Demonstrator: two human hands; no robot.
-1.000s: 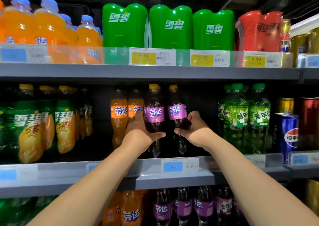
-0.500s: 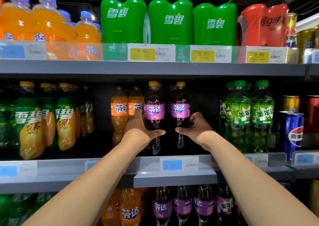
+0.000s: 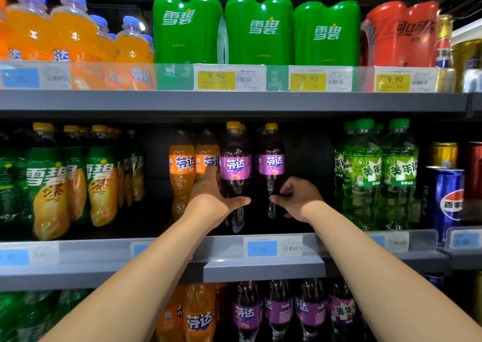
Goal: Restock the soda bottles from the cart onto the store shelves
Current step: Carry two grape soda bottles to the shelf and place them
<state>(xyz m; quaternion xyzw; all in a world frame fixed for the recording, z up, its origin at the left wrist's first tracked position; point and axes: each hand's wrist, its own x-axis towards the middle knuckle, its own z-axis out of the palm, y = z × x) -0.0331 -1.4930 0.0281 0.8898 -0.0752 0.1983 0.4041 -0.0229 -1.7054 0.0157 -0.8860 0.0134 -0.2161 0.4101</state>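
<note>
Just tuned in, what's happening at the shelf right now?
A person has a purple soda bottle in each hand at the middle shelf. The left hand grips the left purple bottle, and the right hand grips the right purple bottle, between the orange sodas and the green bottles. Neither is released yet.

The left forearm [image 3: 146, 271] and right forearm [image 3: 378, 263] are bare along all their visible length, and the left hand [image 3: 214, 200] and right hand [image 3: 300, 200] are bare as well.
</note>
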